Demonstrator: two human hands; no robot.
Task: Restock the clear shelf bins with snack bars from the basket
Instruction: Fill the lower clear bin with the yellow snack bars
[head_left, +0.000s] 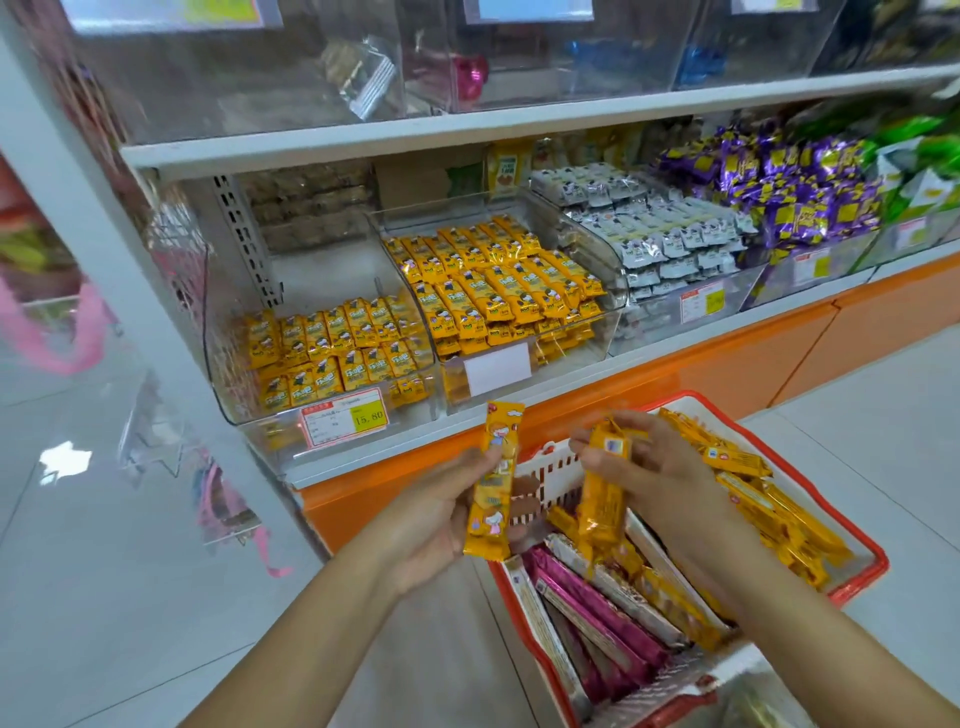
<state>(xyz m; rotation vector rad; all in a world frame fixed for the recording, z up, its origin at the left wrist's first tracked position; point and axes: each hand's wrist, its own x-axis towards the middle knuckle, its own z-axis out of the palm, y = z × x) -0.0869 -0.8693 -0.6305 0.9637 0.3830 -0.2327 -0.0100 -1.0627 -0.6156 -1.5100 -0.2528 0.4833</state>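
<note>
The left hand (441, 519) grips a yellow bar (496, 467), the right hand (665, 478) another bar (602, 504) over the basket (878, 564); better to lay both flat in the matching clear bin (234, 400).

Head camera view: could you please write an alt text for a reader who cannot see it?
A person's left hand holds one yellow snack bar upright while the right hand grips a bunch of yellow bars above a red-and-white basket full of yellow and pink bars. Behind it, clear shelf bins hold rows of yellow packets.
</note>
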